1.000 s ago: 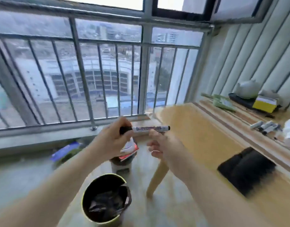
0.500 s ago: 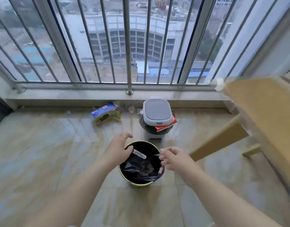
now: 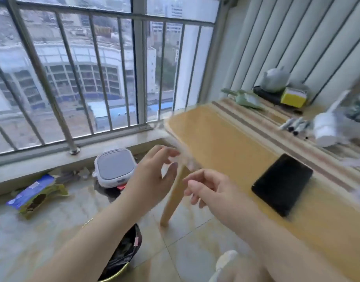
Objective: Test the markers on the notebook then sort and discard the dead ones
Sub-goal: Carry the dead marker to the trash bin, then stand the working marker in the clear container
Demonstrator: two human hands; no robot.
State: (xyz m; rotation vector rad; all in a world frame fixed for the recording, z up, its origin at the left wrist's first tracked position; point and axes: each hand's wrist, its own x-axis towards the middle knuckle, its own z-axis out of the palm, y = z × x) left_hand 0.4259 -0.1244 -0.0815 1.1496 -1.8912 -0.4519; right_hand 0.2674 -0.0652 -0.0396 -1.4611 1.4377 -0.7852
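Both hands are empty — the left hand [image 3: 152, 176] and right hand [image 3: 207, 190] float open by the table [image 3: 226, 143] corner. Markers [image 3: 295, 126] lie far back; the bin [image 3: 122, 255] sits below.

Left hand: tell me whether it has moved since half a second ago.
Yes. The left hand, then at the rim of the bin by the marker, is now up and away from it, empty and open, beside the table corner.
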